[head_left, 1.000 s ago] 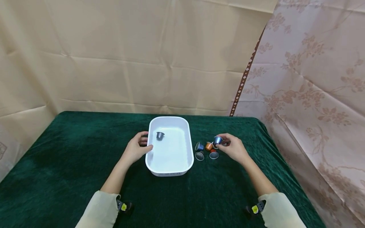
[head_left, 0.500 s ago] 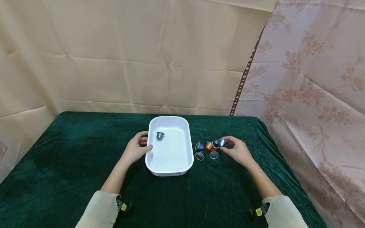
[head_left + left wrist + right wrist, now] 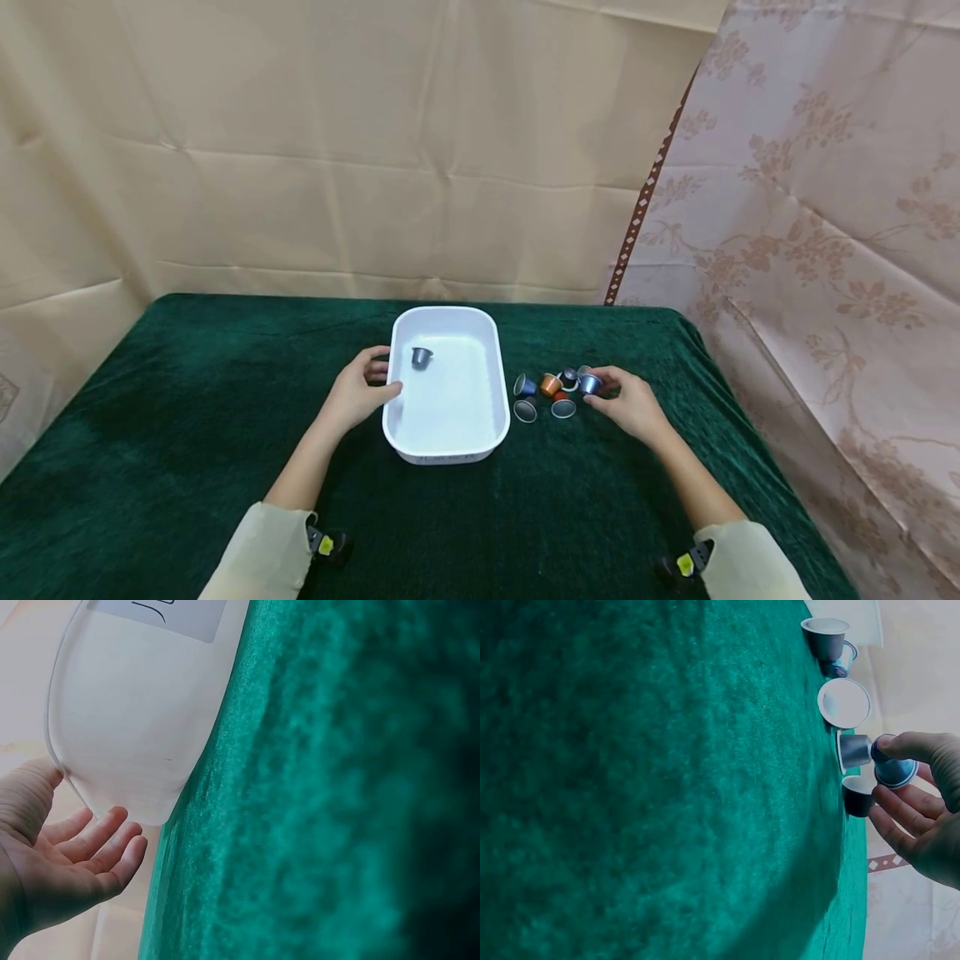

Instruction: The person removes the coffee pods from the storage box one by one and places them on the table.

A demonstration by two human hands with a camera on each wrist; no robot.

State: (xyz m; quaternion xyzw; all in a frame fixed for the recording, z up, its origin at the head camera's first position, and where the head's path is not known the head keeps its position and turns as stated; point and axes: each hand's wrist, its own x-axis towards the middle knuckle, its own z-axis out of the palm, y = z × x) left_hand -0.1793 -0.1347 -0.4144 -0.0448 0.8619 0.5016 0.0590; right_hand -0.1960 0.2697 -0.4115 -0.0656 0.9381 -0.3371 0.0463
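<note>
My left hand (image 3: 358, 392) holds the left side of a white plastic tub (image 3: 446, 456), thumb at the rim and fingers at the outer wall, as the left wrist view also shows. A grey coffee capsule (image 3: 422, 358) lies inside, near the tub's far left. To the right of the tub, my right hand (image 3: 632, 406) pinches a blue coffee capsule (image 3: 897, 771) between thumb and fingers, at the right end of the capsule group. An orange capsule (image 3: 551, 384), a dark blue one (image 3: 570, 377) and a red one (image 3: 562, 407) lie close by.
Another blue capsule (image 3: 524, 385) and a dark capsule with its lid facing me (image 3: 525, 411) lie between the tub and the others. A green velvet cloth (image 3: 187, 433) covers the table. Beige curtain (image 3: 337, 167) hangs behind, with a floral curtain (image 3: 817, 250) at right.
My right hand has moved right and slightly toward me with the blue capsule, from over the dark blue capsule to beside it. The left hand and tub stay put.
</note>
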